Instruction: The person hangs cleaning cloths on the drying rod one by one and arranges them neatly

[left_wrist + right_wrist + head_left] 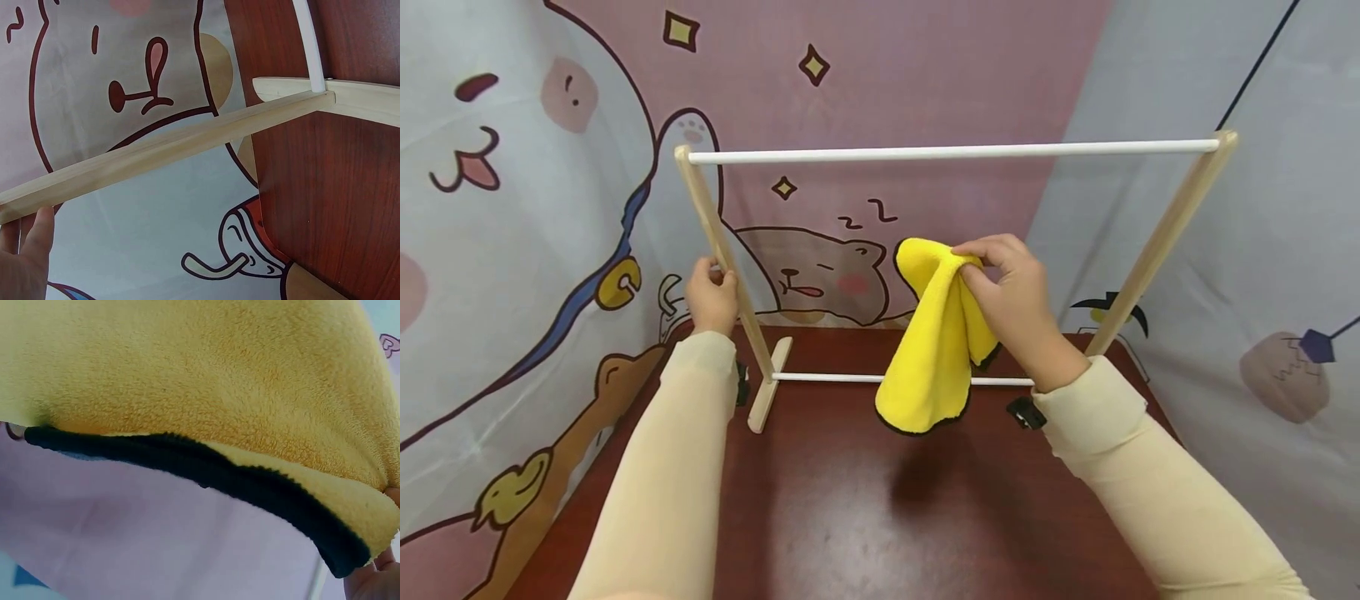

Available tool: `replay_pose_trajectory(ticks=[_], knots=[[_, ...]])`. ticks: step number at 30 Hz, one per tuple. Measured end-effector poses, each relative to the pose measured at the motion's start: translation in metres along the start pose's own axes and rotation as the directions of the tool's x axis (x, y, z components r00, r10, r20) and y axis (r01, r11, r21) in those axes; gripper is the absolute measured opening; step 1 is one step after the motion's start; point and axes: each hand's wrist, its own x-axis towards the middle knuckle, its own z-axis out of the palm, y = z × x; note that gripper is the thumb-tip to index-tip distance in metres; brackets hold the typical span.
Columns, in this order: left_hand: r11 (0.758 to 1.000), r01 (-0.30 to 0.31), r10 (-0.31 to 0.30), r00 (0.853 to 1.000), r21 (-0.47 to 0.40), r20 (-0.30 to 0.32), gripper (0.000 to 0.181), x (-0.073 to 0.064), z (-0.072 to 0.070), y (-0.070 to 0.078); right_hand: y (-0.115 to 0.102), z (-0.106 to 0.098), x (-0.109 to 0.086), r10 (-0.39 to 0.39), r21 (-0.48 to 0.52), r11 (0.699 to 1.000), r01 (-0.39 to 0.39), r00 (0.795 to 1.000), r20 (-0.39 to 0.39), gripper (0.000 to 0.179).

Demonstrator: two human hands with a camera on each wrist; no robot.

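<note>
A yellow cloth (928, 350) with dark edging hangs in folds from my right hand (1011, 296), pinched near its top between thumb and fingers. It hangs in front of the rack's lower rod, below the white top rod (955, 152). In the right wrist view the fuzzy cloth (206, 381) fills the upper part, with fingertips (369, 581) at its lower right corner. My left hand (712, 300) holds the left wooden post (718, 237) of the rack about midway up. The left wrist view shows the fingers (39, 240) against the post's edge (156, 150).
The rack stands on a dark red-brown table (842, 500), its left foot (770, 387) flat on the top. A white lower rod (827, 378) joins the sides, and the right post (1165, 237) leans outward in view. Cartoon-printed fabric (917, 75) surrounds the table.
</note>
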Motion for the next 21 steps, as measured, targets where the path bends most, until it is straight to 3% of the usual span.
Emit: replay_pose_trajectory(ticks=[9,21], knots=[[1.0,0.002,-0.002,1.0,0.0,-0.013,0.031,0.002,0.0,-0.003,-0.029,-0.013,0.034,-0.061,-0.027,0.998,0.059,0.995,-0.075,0.02],[0.999,0.023,-0.024,1.0,-0.031,-0.012,0.032,-0.001,0.001,0.001,-0.064,-0.037,0.075,0.013,-0.083,0.996,-0.026,0.989,-0.146,0.023]])
